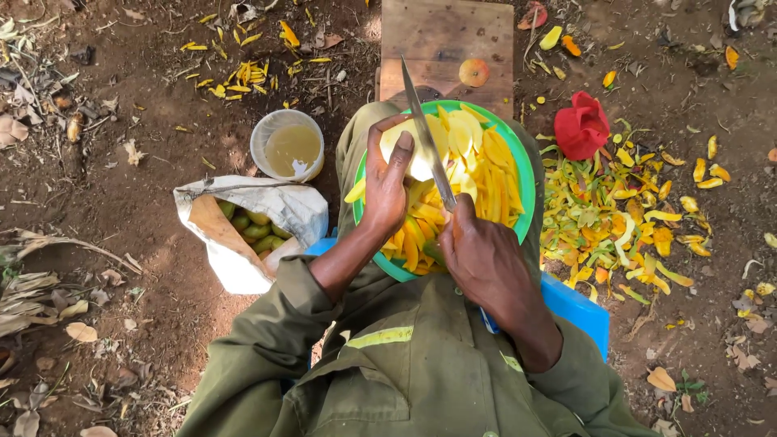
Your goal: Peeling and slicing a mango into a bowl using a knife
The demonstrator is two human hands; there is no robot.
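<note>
The left hand [387, 182] cups a peeled pale-yellow fruit piece [413, 150] over the green bowl [524, 174], its fingers [374, 142] wrapped round the far side so the cut face is turned toward the blade; held there, whatever comes off should fall straight among the yellow slices [477, 174] already heaped inside. The right hand [484, 259] has its fingers closed on the handle of a long knife [427, 142], the blade running from about 5 o'clock up to 11 o'clock across the fruit and touching it. The bowl rests on the person's lap, over the olive-green clothing, which keeps it directly under both hands. At 3 o'clock from the bowl a heap of yellow and green peelings [623, 218] lies on the bare ground, seemingly thrown aside and well apart from the clean slices, with a red cloth [581, 125] beside it. At 9 o'clock a white sack [243, 222] lies open with green fruit showing, near the left arm, and a white plastic tub [287, 146] of cloudy liquid stands just beyond. A wooden board [445, 40] at 12 o'clock carries one round fruit [473, 73].
</note>
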